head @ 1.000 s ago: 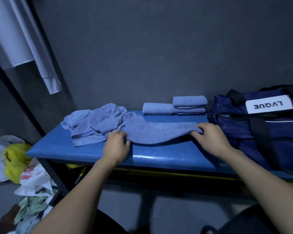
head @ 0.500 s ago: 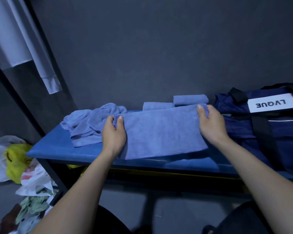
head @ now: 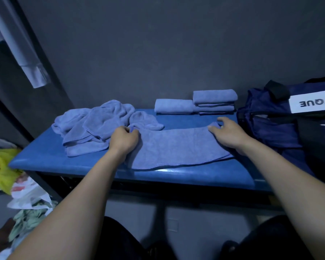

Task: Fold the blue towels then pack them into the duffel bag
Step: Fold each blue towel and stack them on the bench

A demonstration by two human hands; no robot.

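A blue towel (head: 176, 147) lies spread flat on the blue bench (head: 45, 160) in front of me. My left hand (head: 123, 139) pinches its far left corner. My right hand (head: 228, 133) pinches its far right corner, with the other fingers loosely spread. A heap of unfolded blue towels (head: 94, 124) sits at the left of the bench. Folded blue towels (head: 195, 105) are stacked at the back by the wall. The navy duffel bag (head: 281, 121) with a white label stands at the right end of the bench.
A dark wall runs close behind the bench. White cloth (head: 17, 45) hangs at the upper left. Plastic bags and a yellow item (head: 4, 171) lie on the floor to the left. My knees show below the bench edge.
The towel, held up by its top corners half a second ago, now lies flat on the bench. Both hands came down with its far corners.
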